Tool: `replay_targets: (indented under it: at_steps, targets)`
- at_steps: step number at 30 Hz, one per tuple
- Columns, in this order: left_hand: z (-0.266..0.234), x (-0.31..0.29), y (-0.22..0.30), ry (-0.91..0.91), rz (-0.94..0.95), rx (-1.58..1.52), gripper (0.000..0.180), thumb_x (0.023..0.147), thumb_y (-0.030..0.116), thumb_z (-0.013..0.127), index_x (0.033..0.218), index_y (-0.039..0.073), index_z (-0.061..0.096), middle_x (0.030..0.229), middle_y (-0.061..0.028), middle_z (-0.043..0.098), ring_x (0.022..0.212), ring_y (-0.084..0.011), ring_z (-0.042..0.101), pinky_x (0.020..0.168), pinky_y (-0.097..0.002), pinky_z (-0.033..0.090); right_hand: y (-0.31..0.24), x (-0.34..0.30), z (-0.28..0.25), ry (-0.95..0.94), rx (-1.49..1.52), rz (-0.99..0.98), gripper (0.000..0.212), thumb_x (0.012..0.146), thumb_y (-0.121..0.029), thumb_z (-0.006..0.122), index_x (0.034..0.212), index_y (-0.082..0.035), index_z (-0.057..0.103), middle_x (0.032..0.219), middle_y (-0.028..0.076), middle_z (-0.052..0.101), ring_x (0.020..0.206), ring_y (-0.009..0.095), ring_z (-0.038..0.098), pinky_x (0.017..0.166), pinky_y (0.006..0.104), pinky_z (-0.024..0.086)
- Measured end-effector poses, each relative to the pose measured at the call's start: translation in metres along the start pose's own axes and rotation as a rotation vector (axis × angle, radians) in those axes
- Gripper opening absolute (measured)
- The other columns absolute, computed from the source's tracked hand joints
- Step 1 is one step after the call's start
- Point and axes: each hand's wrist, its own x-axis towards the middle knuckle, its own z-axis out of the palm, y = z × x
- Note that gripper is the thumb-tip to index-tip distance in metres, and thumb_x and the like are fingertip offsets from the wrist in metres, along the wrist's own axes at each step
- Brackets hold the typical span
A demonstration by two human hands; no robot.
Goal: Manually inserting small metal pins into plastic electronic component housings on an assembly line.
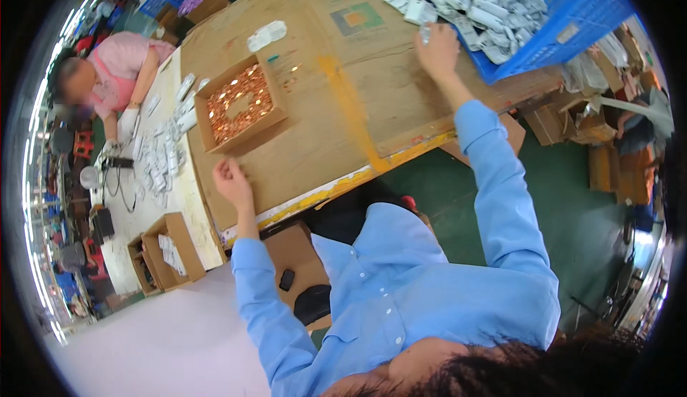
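Observation:
My left hand [232,182] is closed, fingers curled, just off the near corner of a shallow cardboard box [278,104] on the table. Small shiny copper-coloured pieces [247,86] fill that box; whether one is in my fingers is hidden. Out to the right, my right hand [438,52] pinches a small whitish plastic part [426,33] over the table. Beside it, a blue plastic crate [565,46] lies tipped toward the table, heaped with white plastic casings [494,14]. Some casings [421,11] have spilled onto the cardboard-covered tabletop [315,139].
A few white parts [267,34] lie beyond the copper box. At the left, a co-worker in pink [122,68] handles parts at a white table [175,214] strewn with white casings. Small cardboard boxes [172,254] stand at its near end. Cartons [551,121] sit at the right.

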Motion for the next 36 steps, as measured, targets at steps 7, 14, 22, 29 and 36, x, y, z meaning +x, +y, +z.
replay_targets:
  at_steps: [7, 14, 22, 29, 36]
  targets:
    - [0.024, -0.008, 0.02, 0.001, -0.023, -0.034, 0.026, 0.092, 0.017, 0.067, 0.108, -0.002, 0.06, 0.082, -0.0037, 0.063, 0.069, -0.0062, 0.057, 0.058, -0.0212, 0.047, 0.032, 0.054, 0.031, 0.027, -0.205, -0.151, 0.031, 0.086, -0.039, 0.064, 0.096, -0.011, 0.074, 0.103, 0.015, 0.066, 0.094, 0.035, 0.063, 0.08, 0.0472, 0.051]
    - [0.013, -0.015, 0.023, -0.115, 0.135, 0.017, 0.04, 0.081, 0.013, 0.076, 0.114, 0.0, 0.058, 0.086, -0.004, 0.063, 0.068, -0.0065, 0.055, 0.06, -0.0214, 0.046, -0.14, -0.011, -0.051, -0.289, 0.65, -0.175, 0.029, 0.089, -0.032, 0.068, 0.093, -0.004, 0.071, 0.083, 0.011, 0.066, 0.071, 0.021, 0.06, 0.067, 0.0334, 0.048]
    - [0.016, -0.034, 0.045, -0.313, 0.747, 0.331, 0.071, 0.063, 0.034, 0.083, 0.123, 0.008, 0.055, 0.1, -0.0095, 0.064, 0.089, -0.0294, 0.064, 0.075, -0.0396, 0.053, -0.279, -0.151, -0.044, -0.985, 0.978, -0.234, 0.038, 0.09, -0.035, 0.063, 0.081, 0.001, 0.069, 0.066, 0.014, 0.064, 0.059, 0.022, 0.061, 0.058, 0.0365, 0.047]
    - [0.019, -0.027, 0.045, -0.375, 0.608, 0.324, 0.035, 0.072, 0.02, 0.072, 0.101, 0.009, 0.059, 0.091, -0.0091, 0.06, 0.083, -0.0332, 0.063, 0.066, -0.0422, 0.052, -0.299, -0.163, -0.032, -1.033, 1.06, -0.157, 0.037, 0.091, -0.03, 0.063, 0.079, 0.005, 0.067, 0.062, 0.008, 0.062, 0.057, 0.012, 0.053, 0.053, 0.033, 0.043]
    - [0.016, -0.019, 0.038, -0.391, 0.494, 0.311, 0.025, 0.073, 0.013, 0.066, 0.095, 0.008, 0.057, 0.089, -0.0117, 0.059, 0.08, -0.0356, 0.061, 0.065, -0.0446, 0.05, -0.307, -0.099, -0.053, -0.857, 0.945, -0.322, 0.026, 0.091, -0.024, 0.065, 0.094, 0.001, 0.072, 0.073, 0.004, 0.066, 0.067, 0.008, 0.056, 0.061, 0.0274, 0.046]
